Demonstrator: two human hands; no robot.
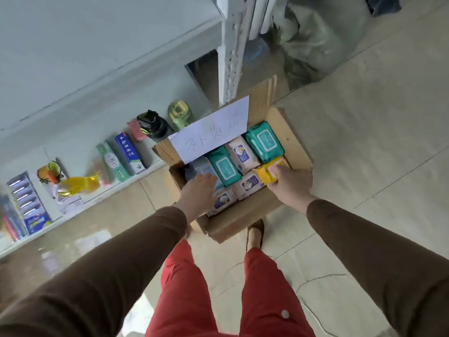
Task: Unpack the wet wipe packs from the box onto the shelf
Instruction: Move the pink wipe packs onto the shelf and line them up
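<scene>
packs sit in the open box on the floor beside the shelf. our right hand pinches the yellow pack by its edge; left hand rests flat on a pale pack. we judge them soft, light and film-slick, so take each across its middle.

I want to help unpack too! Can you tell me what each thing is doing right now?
Cardboard box: open, on the floor, full of packs.
Yellow pack: in the box, gripped by the right hand.
Left hand: reaching in, fingers on a pale blue pack.
Teal packs: lying in the box, untouched.
Paper sheet: lying on the far flap.
</scene>
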